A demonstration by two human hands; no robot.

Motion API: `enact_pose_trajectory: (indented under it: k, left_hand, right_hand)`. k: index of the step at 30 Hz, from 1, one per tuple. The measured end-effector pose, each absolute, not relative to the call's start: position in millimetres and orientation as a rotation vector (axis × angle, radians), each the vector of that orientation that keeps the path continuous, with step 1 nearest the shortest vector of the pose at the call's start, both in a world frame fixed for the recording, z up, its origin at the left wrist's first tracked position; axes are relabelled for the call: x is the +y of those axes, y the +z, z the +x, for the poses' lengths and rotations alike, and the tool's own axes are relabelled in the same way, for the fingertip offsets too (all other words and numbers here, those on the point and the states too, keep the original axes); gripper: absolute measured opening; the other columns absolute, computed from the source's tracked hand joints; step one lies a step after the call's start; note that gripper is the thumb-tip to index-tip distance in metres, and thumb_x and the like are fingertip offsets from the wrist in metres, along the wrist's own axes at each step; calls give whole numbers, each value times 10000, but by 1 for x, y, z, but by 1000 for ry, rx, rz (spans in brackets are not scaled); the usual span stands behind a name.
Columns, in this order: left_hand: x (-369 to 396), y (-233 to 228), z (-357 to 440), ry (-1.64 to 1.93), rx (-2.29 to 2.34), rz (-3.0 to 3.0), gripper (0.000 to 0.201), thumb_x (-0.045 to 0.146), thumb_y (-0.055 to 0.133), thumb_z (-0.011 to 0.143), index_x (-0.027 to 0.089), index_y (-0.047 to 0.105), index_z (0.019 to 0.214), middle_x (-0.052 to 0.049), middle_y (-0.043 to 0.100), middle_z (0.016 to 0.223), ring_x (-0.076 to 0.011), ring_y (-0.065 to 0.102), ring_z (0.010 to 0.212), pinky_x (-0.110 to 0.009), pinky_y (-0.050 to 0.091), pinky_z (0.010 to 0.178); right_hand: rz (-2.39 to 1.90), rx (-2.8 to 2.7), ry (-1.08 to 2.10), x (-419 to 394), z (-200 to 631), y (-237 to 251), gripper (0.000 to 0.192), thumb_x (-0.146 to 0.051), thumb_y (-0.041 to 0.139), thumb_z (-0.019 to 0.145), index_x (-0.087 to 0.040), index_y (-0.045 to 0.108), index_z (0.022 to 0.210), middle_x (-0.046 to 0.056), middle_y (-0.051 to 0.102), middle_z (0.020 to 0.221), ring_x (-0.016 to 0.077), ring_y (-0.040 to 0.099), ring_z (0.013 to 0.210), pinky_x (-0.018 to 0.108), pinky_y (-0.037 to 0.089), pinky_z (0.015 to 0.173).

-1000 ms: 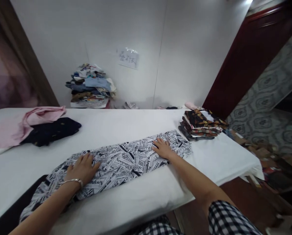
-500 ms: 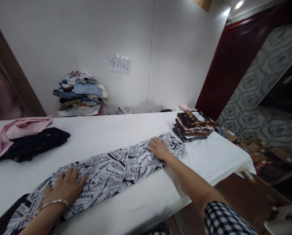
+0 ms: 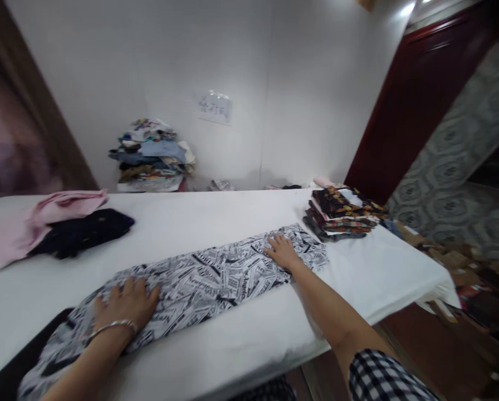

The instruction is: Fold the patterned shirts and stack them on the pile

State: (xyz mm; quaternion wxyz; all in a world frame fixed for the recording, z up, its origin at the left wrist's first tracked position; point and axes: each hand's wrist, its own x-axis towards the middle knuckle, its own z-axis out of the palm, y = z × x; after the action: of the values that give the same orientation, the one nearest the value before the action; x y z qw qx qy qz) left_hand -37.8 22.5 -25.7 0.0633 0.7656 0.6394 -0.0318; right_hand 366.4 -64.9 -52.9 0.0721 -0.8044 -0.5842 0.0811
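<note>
A shirt with a black-and-white newspaper print [image 3: 220, 273] lies folded into a long strip across the white-covered table [image 3: 216, 223]. My left hand [image 3: 126, 306], with a silver bangle at the wrist, rests palm down on the strip's near left part, fingers spread. Further right, my right hand [image 3: 283, 252] lies flat near the other end, its fingers also apart. Neither hand grips the cloth. A dark cloth [image 3: 24, 356] sticks out from under the shirt at the lower left.
Folded patterned clothes [image 3: 341, 214] are stacked at the table's right end. A pink garment [image 3: 68, 207] and a dark navy garment [image 3: 88, 231] lie at the left. Behind the table, a tall clothes pile [image 3: 153, 159] stands against the wall, below and left of a paper sign [image 3: 215, 107].
The view has turned slightly left, so everything on the table appears further right. Both hands stay flat at about the same places on the shirt.
</note>
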Motion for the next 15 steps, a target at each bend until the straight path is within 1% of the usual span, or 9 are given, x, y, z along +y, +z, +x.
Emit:
enact_pose_trajectory:
  k: [2, 3, 5, 8, 11, 13, 15]
  left_hand:
    - [19, -28, -36, -109, 2018, 2388, 562, 477, 239, 883, 161, 577, 1202, -174, 506, 1411, -379, 421, 1296, -569, 259, 1063]
    - [18, -30, -36, -89, 2030, 2399, 577, 482, 255, 889, 145, 565, 1240, -171, 481, 1441, -371, 407, 1315, -565, 269, 1069]
    - [15, -33, -36, -24, 2056, 2385, 597, 482, 268, 901, 162, 504, 1347, -141, 415, 1510, -357, 359, 1365, -582, 252, 1089]
    - [12, -37, -37, 39, 2056, 2344, 606, 500, 286, 913, 176, 475, 1389, -121, 396, 1531, -338, 324, 1396, -578, 218, 1121]
    - [8, -39, -37, 74, 2047, 2269, 600, 508, 317, 915, 196, 458, 1408, -114, 353, 1558, -348, 272, 1427, -587, 174, 1140]
    - [6, -38, -38, 103, 2037, 2242, 591, 531, 328, 913, 222, 470, 1396, -99, 351, 1562, -339, 262, 1435, -576, 161, 1149]
    - [6, -33, -41, 130, 2044, 2225, 605, 573, 306, 914, 236, 478, 1386, -89, 362, 1557, -316, 294, 1423, -548, 180, 1153]
  right_hand:
    - [-2420, -1762, 175, -66, 369, -58, 625, -569, 334, 961, -210, 421, 1464, 126, 272, 1587, 314, 220, 1462, 487, 168, 1159]
    - [-2408, -1777, 137, -66, 371, -62, 601, -543, 343, 965, -201, 446, 1448, 133, 306, 1571, 314, 252, 1451, 492, 190, 1153]
    - [-2362, -1801, 61, -67, 376, -71, 573, -503, 343, 968, -176, 490, 1414, 153, 368, 1537, 311, 298, 1432, 497, 238, 1138]
    - [-2264, -1841, -25, -67, 385, -83, 553, -477, 319, 967, -162, 542, 1363, 166, 457, 1474, 308, 386, 1384, 516, 299, 1107]
    - [-2240, -1797, -143, -68, 388, -86, 543, -505, 328, 950, -180, 596, 1293, 161, 513, 1427, 347, 419, 1352, 623, 270, 1086]
    - [-2176, -1756, -223, -69, 382, -81, 534, -520, 326, 944, -194, 621, 1248, 155, 539, 1403, 365, 422, 1346, 680, 244, 1071]
    - [-2010, -1759, -237, -69, 369, -74, 528, -530, 333, 942, -204, 626, 1238, 145, 559, 1385, 352, 428, 1348, 663, 259, 1082]
